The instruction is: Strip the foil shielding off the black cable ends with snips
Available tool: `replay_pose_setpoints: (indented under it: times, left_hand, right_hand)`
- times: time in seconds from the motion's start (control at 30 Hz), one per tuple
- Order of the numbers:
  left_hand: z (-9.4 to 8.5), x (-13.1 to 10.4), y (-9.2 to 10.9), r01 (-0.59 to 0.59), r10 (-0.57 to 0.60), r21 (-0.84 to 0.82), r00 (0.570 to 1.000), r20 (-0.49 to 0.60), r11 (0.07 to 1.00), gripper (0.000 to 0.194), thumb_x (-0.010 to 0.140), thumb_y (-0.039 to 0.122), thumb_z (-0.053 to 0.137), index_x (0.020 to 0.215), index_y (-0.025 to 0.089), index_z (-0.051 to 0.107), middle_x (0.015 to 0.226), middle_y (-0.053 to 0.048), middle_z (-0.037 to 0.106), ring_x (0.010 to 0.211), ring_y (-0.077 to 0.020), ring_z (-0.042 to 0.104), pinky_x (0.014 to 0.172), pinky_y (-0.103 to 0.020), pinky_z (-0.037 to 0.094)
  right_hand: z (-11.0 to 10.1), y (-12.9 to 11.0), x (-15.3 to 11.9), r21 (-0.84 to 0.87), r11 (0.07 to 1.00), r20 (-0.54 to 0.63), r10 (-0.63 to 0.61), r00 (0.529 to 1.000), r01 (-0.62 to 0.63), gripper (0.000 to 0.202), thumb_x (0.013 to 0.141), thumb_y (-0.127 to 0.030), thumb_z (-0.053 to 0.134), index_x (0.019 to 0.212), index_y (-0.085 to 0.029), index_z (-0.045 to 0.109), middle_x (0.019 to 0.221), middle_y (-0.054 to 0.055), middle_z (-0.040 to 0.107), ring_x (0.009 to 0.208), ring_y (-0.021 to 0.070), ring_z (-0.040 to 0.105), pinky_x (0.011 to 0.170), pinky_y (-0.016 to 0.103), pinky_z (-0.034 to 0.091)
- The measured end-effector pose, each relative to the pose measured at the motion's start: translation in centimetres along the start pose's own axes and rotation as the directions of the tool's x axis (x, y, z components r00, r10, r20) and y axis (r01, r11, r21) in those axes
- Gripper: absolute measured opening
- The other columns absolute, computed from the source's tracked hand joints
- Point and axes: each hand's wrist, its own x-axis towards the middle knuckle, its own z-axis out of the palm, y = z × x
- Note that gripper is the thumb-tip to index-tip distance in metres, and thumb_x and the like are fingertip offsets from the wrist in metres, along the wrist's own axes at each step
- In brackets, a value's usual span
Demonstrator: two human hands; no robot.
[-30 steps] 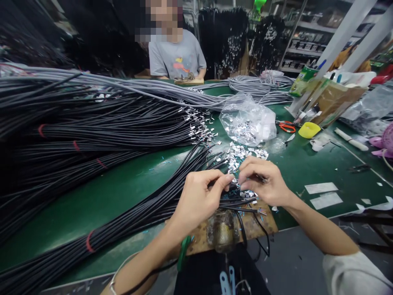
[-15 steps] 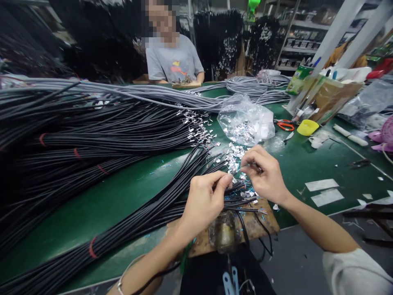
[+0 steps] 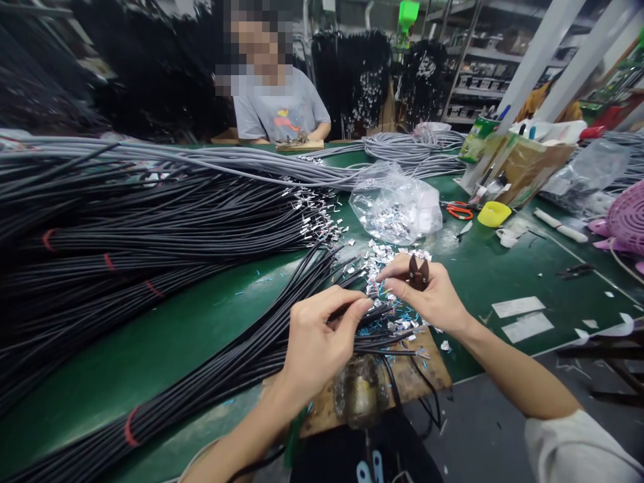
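Near the middle of the bench, my left hand (image 3: 319, 335) pinches a black cable near its stripped end, with thumb and forefinger pressed together. Thin coloured wires (image 3: 386, 291) stick out from that end towards my right hand (image 3: 425, 295). My right thumb and forefinger close around the wire tips. Small dark nippers (image 3: 418, 272) are tucked in the same hand, jaws pointing up, their handles hidden. Beneath both hands lies a bundle of black cables (image 3: 241, 349), with foil scraps (image 3: 377, 258) and blue wire bits around the cable ends.
Black cable bundles (image 3: 191, 235) and grey cables (image 3: 226, 161) cover the left and back. A clear plastic bag (image 3: 397, 208), orange-handled scissors (image 3: 459, 210), a yellow piece (image 3: 494, 214) and white labels (image 3: 518, 306) lie rightward. A wooden board (image 3: 422, 376) is at the front edge. A co-worker (image 3: 282, 107) sits opposite.
My right hand has turned, so the nippers' jaws now show above its fingers. Coloured wires are now visible between my hands. The view has shifted slightly.
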Motion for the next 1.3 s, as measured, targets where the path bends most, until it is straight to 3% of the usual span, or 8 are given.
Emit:
replay_pose_setpoints:
  times: [0.1,0.2,0.33,0.4,0.73,1.0,1.3]
  left_hand:
    - [0.1,-0.18,-0.15,0.031,-0.03,0.007,0.996,-0.081,1.0,0.01,0.081,0.022,0.061,0.075,0.017,0.068,0.062,0.0,0.062,0.05,-0.0088,0.049,0.046,-0.021,0.036]
    - [0.2,-0.36,-0.37,0.041,-0.046,-0.029,0.981,-0.189,0.999,0.006,0.079,0.021,0.063,0.076,0.018,0.067,0.066,0.0,0.063,0.057,-0.0111,0.054,0.05,-0.022,0.04]
    - [0.06,-0.41,-0.44,0.018,-0.037,-0.086,0.974,-0.224,0.996,0.005,0.078,0.019,0.064,0.076,0.018,0.067,0.069,-0.001,0.063,0.062,-0.0123,0.057,0.054,-0.023,0.043]
    - [-0.06,-0.38,-0.37,0.011,-0.034,-0.1,0.971,-0.236,0.995,0.004,0.078,0.019,0.064,0.075,0.018,0.067,0.068,0.0,0.063,0.061,-0.0117,0.056,0.054,-0.023,0.043]
    - [0.02,-0.42,-0.22,0.019,-0.043,-0.094,0.965,-0.258,0.995,0.005,0.077,0.021,0.064,0.074,0.017,0.067,0.066,-0.001,0.063,0.059,-0.0117,0.056,0.051,-0.023,0.043]
    - [0.16,-0.62,-0.21,-0.01,-0.005,-0.053,0.962,-0.272,0.999,0.002,0.077,0.016,0.065,0.076,0.017,0.066,0.068,-0.001,0.063,0.06,-0.0115,0.056,0.052,-0.023,0.043]
    - [0.37,-0.68,-0.12,-0.051,0.056,0.028,0.955,-0.29,0.998,0.005,0.076,0.012,0.065,0.076,0.017,0.064,0.067,0.001,0.062,0.056,-0.0091,0.052,0.048,-0.022,0.039]
  right_hand:
    - [0.15,-0.24,-0.28,-0.018,0.999,-0.06,-0.033,0.998,0.032,0.009,0.079,-0.026,0.065,0.075,-0.018,0.066,0.068,0.001,0.061,0.061,0.0117,0.052,0.055,0.026,0.039]
    - [0.39,-0.08,-0.48,0.014,0.999,-0.023,0.036,0.999,-0.036,0.013,0.083,-0.03,0.06,0.08,-0.018,0.066,0.068,0.0,0.06,0.059,0.0106,0.05,0.054,0.025,0.039]
    - [0.73,0.49,-0.62,0.063,0.994,0.03,0.092,0.995,-0.094,0.029,0.089,-0.036,0.051,0.112,-0.022,0.06,0.096,0.005,0.066,0.08,0.0134,0.058,0.069,0.029,0.046]
    - [0.85,0.53,-0.68,0.036,0.997,0.021,0.067,0.998,-0.068,0.028,0.09,-0.036,0.051,0.113,-0.023,0.061,0.106,0.007,0.066,0.091,0.0155,0.06,0.076,0.032,0.047]
    - [0.91,0.02,-0.83,0.03,0.999,0.054,0.041,0.998,-0.043,0.027,0.089,-0.035,0.051,0.099,-0.02,0.071,0.075,0.004,0.066,0.066,0.0129,0.056,0.063,0.028,0.045]
    - [0.79,-0.12,-0.82,0.042,0.998,0.08,0.033,0.996,-0.037,0.025,0.089,-0.033,0.051,0.095,-0.02,0.072,0.069,0.002,0.062,0.062,0.0119,0.053,0.058,0.026,0.042]
    - [0.85,-0.28,-0.87,-0.003,0.999,0.064,0.033,0.997,-0.033,0.023,0.088,-0.03,0.053,0.095,-0.02,0.073,0.076,0.004,0.068,0.065,0.0124,0.056,0.06,0.027,0.044]
